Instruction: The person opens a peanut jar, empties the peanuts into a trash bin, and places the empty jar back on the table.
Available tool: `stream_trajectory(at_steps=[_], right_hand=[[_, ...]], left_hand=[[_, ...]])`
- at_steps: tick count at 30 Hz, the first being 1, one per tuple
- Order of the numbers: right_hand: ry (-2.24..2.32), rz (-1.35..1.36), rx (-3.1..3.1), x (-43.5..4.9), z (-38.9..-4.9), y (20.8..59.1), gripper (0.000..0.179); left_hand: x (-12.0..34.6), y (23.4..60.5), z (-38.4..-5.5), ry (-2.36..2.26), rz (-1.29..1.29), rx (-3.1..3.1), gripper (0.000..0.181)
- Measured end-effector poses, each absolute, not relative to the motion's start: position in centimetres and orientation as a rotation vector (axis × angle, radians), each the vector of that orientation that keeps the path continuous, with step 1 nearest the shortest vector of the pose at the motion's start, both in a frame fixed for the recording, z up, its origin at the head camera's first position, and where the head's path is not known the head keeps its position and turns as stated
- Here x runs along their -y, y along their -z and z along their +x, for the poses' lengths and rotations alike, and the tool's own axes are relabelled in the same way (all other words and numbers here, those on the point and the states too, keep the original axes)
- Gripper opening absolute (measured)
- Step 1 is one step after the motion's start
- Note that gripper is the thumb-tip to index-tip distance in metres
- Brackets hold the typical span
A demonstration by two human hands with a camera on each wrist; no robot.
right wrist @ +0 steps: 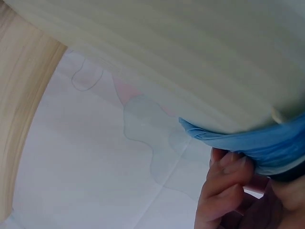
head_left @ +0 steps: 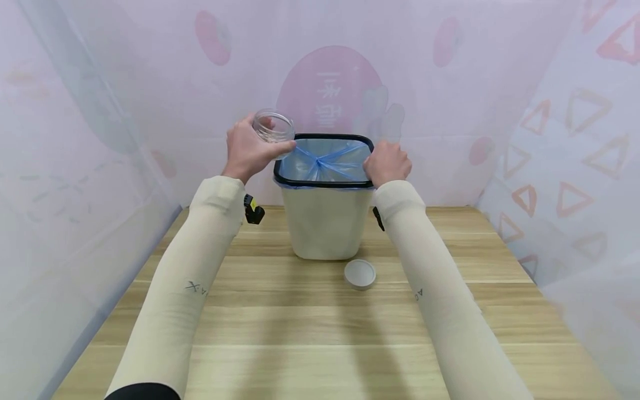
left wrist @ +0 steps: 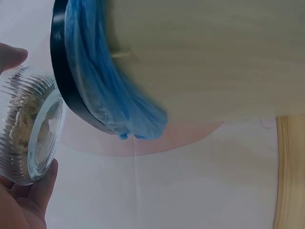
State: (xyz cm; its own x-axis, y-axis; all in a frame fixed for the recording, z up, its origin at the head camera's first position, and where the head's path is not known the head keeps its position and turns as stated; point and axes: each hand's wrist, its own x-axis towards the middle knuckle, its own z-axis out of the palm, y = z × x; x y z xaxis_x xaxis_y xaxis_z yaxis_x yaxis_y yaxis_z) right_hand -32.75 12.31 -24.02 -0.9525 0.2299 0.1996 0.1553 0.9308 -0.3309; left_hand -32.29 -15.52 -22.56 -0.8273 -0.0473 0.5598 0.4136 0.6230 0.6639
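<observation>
My left hand (head_left: 250,147) grips an open clear glass jar (head_left: 274,129), tilted slightly at the left rim of a cream trash can (head_left: 325,222). In the left wrist view, some brownish matter (left wrist: 26,119) shows through the jar's ribbed side; what it is I cannot tell. My right hand (head_left: 387,164) holds the can's black rim (head_left: 325,184) on the right, its fingers curled below the edge in the right wrist view. A blue plastic bag (head_left: 320,161) lines the can, bunched together across the opening and folded over the rim outside.
A round white lid (head_left: 360,274) lies on the wood-grain table (head_left: 310,322), just in front of the can. Printed fabric walls (head_left: 150,66) enclose the table at the back and both sides, the back one close behind the can.
</observation>
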Motion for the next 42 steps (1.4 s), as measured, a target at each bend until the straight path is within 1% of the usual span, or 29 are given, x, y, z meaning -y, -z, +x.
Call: stream_trajectory(at_steps=[10, 18, 25, 33, 42], right_hand=[[-0.466, -0.286, 2.844, -12.2, -32.8, 24.0, 0.022], [-0.462, -0.298, 2.832, -12.7, -32.8, 24.0, 0.023], [-0.502, -0.292, 2.810, -12.6, -32.8, 24.4, 0.025], [-0.481, -0.294, 2.801, -12.6, -32.8, 24.5, 0.025], [-0.486, -0.291, 2.799, -12.5, -33.0, 24.5, 0.023]], left_hand=[[15.7, 22.0, -32.5, 0.977, -0.321, 2.319, 0.069], [15.1, 21.1, -32.6, 0.816, -0.354, 2.347, 0.064], [15.1, 20.6, -32.5, 0.734, -0.369, 2.381, 0.064], [15.2, 20.8, -32.7, 0.598, -0.443, 2.420, 0.078], [14.7, 20.3, -32.3, 0.525, -0.456, 2.473, 0.076]])
